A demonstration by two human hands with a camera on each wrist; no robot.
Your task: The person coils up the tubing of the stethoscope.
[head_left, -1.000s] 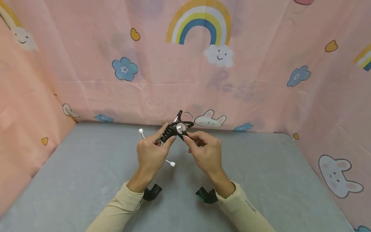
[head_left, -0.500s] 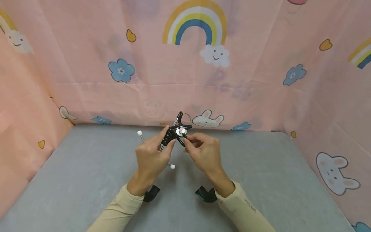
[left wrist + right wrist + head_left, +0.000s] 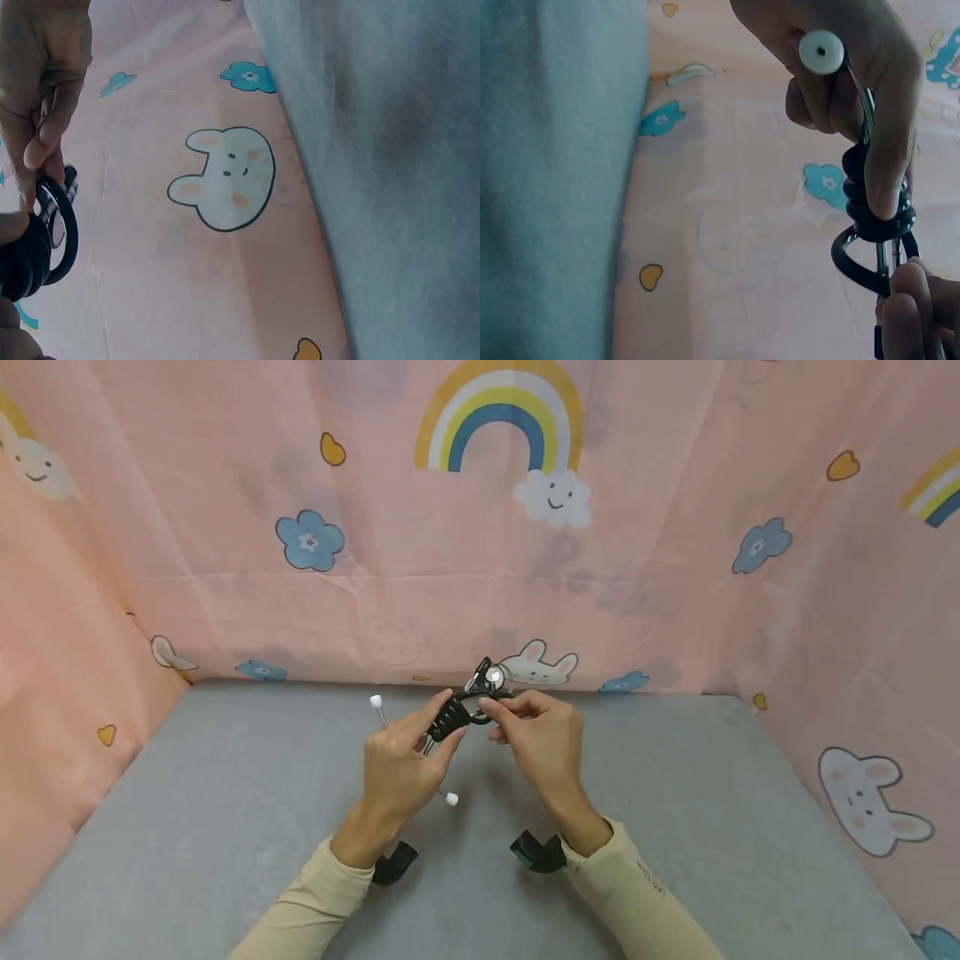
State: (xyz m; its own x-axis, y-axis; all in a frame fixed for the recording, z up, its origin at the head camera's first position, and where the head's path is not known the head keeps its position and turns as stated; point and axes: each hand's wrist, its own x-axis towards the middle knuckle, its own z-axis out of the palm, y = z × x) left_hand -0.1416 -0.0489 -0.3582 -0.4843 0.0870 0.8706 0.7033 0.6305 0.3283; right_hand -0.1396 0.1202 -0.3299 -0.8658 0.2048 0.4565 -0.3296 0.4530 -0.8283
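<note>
A stethoscope with its black tubing (image 3: 452, 718) wound into a tight coil is held above the table between both hands. My left hand (image 3: 396, 767) grips the coil between thumb and fingers. Two white ear tips, an upper one (image 3: 377, 701) and a lower one (image 3: 452, 798), stick out on thin metal tubes beyond that hand. With thumb and fingertips, my right hand (image 3: 551, 739) pinches a loop of tubing at the coil's far end. The round metal chest piece (image 3: 494, 677) shows just past those fingers. In the right wrist view, the loop (image 3: 855, 262) bulges below the coil (image 3: 859, 184).
A grey cloth-covered table (image 3: 247, 827) lies under the hands. Pink printed curtain (image 3: 660, 610) encloses its back and sides, close behind the stethoscope. Black wrist mounts, one left (image 3: 395, 863) and one right (image 3: 538, 852), hang at the sleeves.
The chest piece has moved up and away from the right fingertips, which have shifted from beside it onto the tubing loop. Both hands have drifted slightly right.
</note>
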